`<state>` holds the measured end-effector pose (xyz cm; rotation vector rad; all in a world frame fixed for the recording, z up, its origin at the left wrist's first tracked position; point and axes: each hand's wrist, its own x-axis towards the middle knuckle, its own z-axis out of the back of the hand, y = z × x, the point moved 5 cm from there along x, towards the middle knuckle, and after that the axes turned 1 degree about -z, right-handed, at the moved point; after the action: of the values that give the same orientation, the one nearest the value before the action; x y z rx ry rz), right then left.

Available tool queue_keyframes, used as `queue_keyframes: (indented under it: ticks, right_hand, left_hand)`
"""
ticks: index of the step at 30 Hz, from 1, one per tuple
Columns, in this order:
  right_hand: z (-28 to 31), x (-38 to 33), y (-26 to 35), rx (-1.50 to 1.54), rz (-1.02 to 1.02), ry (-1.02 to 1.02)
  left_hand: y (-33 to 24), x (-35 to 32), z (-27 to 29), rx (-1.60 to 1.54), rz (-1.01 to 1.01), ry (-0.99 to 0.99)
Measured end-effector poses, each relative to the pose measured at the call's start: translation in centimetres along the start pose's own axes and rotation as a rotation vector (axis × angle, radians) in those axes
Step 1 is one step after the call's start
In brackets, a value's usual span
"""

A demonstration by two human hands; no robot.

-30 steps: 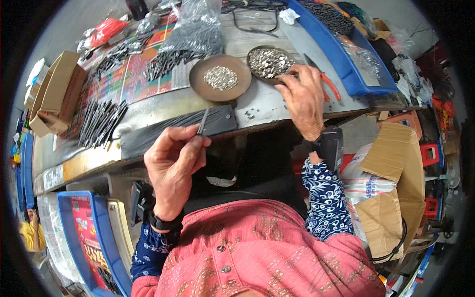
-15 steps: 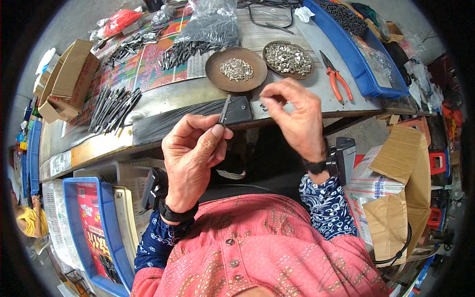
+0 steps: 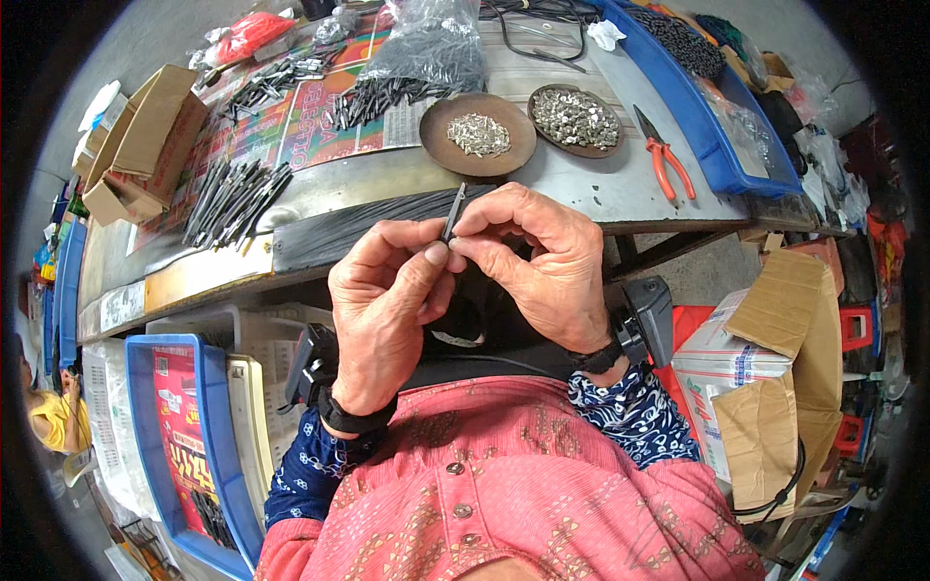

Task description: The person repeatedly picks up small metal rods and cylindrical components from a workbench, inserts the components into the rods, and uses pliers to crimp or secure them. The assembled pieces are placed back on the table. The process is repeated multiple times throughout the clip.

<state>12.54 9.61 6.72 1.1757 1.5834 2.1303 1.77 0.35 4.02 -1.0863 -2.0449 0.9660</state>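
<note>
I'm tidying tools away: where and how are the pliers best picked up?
Best gripped, I'd judge, around both red handles, coming from above and the near edge of the table. The pliers lie flat, handles spread toward that edge and nose pointing away, so the handles come first from that side.

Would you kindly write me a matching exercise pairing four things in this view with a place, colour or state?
Things
1. left hand
2. pliers
3. left-hand dish
4. bench-top cardboard box

Descriptions
A. brown, holding silvery pieces
B. tan, at the far left
C. red-orange-handled
D. pinching a thin dark strip

Pairs: 1-D, 2-C, 3-A, 4-B
</note>
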Motion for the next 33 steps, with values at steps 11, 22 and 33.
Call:
queue_keyframes:
  ticks: [11, 22, 33]
  right_hand:
    - [-0.4, -0.1, -1.0, -0.025, 0.012, -0.043]
    - [0.0, 0.6, 0.1, -0.31, 0.167, -0.021]
    - [-0.1, 1.1, 0.8, -0.41, 0.251, 0.054]
  left_hand:
    - [0.6, -0.3, 0.4, -0.011, 0.024, -0.01]
    - [-0.5, -0.5, 1.2, 0.249, -0.016, -0.004]
    - [-0.6, -0.5, 1.2, 0.35, -0.07, -0.008]
